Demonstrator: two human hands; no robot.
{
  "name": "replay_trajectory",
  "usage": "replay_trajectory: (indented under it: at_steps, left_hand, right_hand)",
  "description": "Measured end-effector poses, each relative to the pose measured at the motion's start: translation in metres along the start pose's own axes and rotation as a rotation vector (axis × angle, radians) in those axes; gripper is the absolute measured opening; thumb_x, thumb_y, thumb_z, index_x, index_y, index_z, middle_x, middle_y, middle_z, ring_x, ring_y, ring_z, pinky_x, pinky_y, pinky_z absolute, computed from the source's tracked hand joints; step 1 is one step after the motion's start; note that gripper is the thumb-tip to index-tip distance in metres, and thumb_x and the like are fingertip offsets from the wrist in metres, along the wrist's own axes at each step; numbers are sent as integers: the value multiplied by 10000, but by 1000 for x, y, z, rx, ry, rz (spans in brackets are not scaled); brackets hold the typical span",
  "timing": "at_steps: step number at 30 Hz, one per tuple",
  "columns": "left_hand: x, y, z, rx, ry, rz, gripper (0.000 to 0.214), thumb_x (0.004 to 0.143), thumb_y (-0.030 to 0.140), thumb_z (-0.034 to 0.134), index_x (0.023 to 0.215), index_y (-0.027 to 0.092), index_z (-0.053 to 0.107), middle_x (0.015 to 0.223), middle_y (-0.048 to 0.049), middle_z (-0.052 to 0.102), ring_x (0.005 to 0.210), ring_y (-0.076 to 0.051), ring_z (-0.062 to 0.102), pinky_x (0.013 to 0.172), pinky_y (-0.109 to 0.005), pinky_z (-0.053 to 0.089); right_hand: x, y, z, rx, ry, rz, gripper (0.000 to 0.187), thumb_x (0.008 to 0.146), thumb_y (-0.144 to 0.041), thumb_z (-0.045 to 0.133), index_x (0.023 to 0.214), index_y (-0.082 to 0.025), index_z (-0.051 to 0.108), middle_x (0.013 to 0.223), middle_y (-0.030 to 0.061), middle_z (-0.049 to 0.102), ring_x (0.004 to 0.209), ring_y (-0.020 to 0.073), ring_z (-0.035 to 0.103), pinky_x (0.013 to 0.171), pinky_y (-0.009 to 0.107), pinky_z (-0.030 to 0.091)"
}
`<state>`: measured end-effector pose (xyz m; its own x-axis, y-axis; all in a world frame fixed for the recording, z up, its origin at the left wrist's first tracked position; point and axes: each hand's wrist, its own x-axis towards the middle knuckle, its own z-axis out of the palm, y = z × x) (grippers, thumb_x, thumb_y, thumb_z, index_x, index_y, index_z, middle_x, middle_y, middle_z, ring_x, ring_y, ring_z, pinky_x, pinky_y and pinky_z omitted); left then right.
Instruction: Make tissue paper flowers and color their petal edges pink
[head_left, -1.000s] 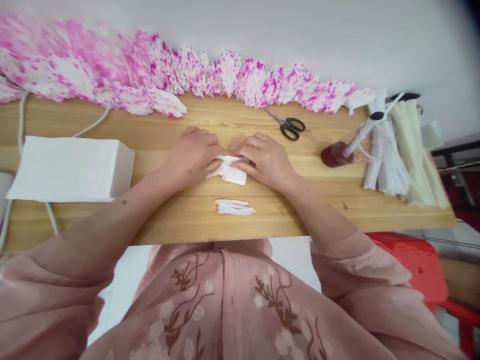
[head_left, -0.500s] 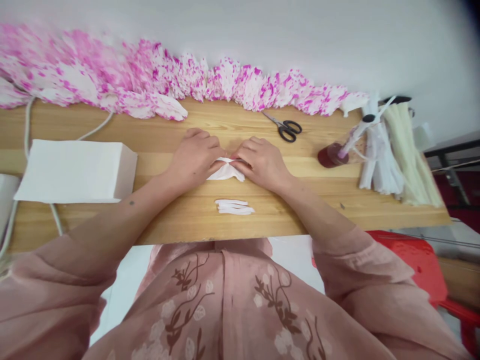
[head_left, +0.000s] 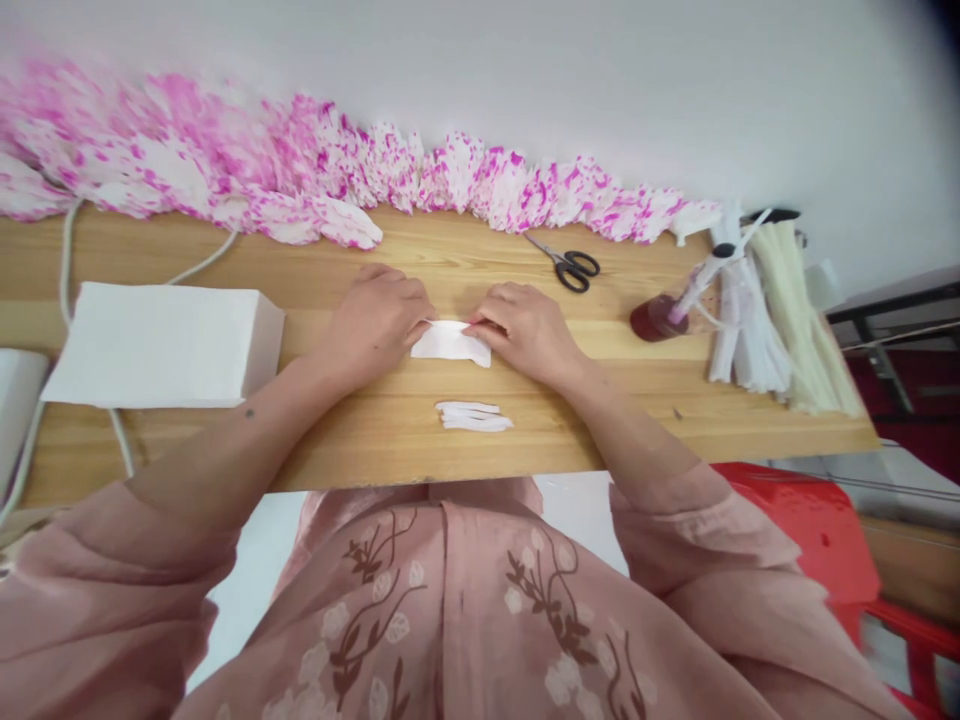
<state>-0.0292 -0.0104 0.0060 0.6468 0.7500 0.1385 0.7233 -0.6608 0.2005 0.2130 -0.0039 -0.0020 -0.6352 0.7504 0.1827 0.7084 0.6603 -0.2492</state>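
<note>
A small white piece of thin paper (head_left: 451, 342) lies on the wooden table between my hands, its far edge folded or rolled. My left hand (head_left: 382, 322) pinches that edge at its left end, fingers closed. At the right end, the thumb and fingers of my right hand (head_left: 523, 325) are closed on the same edge. Nearer to me, several narrow folded white paper strips (head_left: 474, 416) lie side by side. Beyond my right hand rest scissors with black handles (head_left: 576, 270).
Pink-and-white crumpled paper (head_left: 480, 180) lines the wall. A white paper stack (head_left: 157, 345) and a cable (head_left: 67, 255) are at left. To the right stand a spray bottle of dark red liquid (head_left: 658, 318) and bundled white (head_left: 742, 330) and cream strips (head_left: 799, 320). A red stool (head_left: 814, 540) is below.
The paper's middle, pinched up and creased before, now lies flatter and wider between my hands. My fingers have drawn apart toward its two ends. The whole view has shifted slightly.
</note>
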Motion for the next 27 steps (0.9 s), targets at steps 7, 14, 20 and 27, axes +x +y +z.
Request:
replay_trajectory:
  at_steps: [7, 14, 20, 27]
  left_hand:
    - [-3, -4, 0, 19, 17, -26, 312, 950, 237, 420, 902, 193, 725, 947, -73, 728, 922, -242, 627, 914, -413, 427]
    - [-1, -2, -1, -11, -1, -48, 298, 935, 230, 431, 888, 182, 722, 932, -73, 719, 914, -242, 620, 894, -404, 421]
    - [-1, -2, -2, -15, -16, -36, 283, 946, 230, 442, 915, 180, 718, 962, -78, 718, 929, -244, 616, 900, -404, 425]
    - [-1, -3, -1, 8, 6, -21, 288, 949, 234, 448, 879, 180, 722, 939, -82, 719, 902, -252, 614, 884, -421, 431]
  right_hand:
    - [-11, 14, -7, 40, 9, 2, 312, 1009, -401, 478, 956, -212, 721, 940, 96, 720, 917, 255, 619, 803, 385, 434]
    - [-12, 21, -15, 136, 116, 3, 346, 1012, -441, 473, 987, -206, 725, 934, 83, 737, 896, 233, 644, 820, 380, 479]
    - [-11, 17, -18, 126, 102, -64, 420, 966, -524, 526, 1264, -264, 665, 1244, 114, 701, 1166, 300, 602, 1004, 499, 455]
    - [-7, 15, -11, 106, 41, -122, 387, 993, -476, 491, 1178, -220, 714, 1112, 106, 732, 1038, 264, 610, 927, 434, 466]
